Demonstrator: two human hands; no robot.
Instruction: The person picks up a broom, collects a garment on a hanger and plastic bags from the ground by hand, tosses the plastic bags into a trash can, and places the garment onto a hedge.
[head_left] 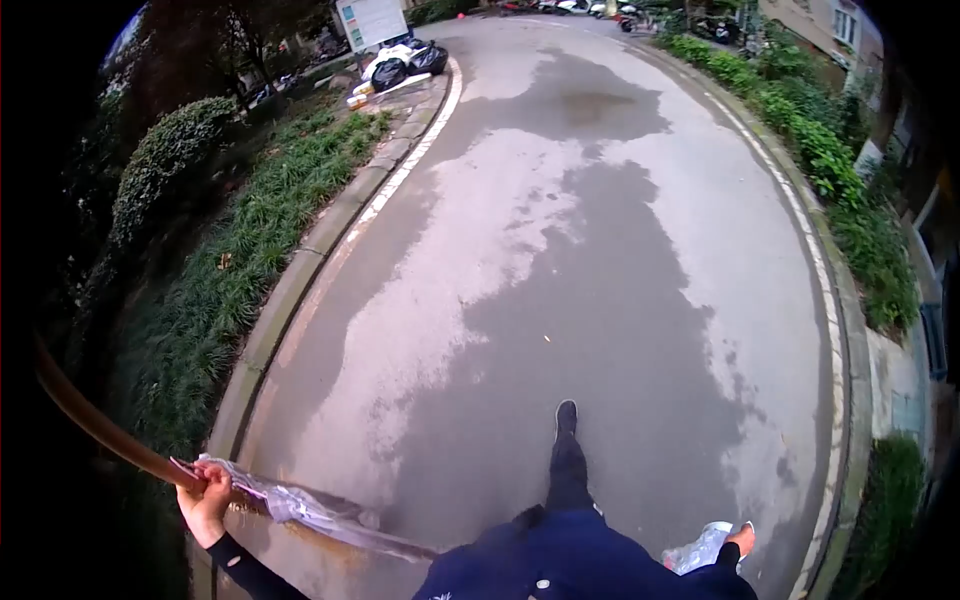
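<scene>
My left hand (pixel 205 497), at the lower left, is closed around the long wooden handle of what looks like a straw broom (pixel 110 432). Crumpled, pale, see-through plastic (pixel 300 506) lies along the part beyond my fist, with straw-coloured bristles showing beneath it. At the lower right, my right hand (pixel 741 540) is closed on a clear plastic bag (pixel 697 550) that hangs beside my leg. The bag's contents cannot be made out. One dark shoe (pixel 567 414) is stretched forward on the road.
A paved road (pixel 600 300) with damp patches curves ahead between kerbs. Black rubbish bags (pixel 400 66) are heaped by a white sign board (pixel 371 22) at the left. Grass (pixel 255 230) borders the left kerb, shrubs (pixel 800 115) the right. Parked scooters (pixel 640 18) stand far off.
</scene>
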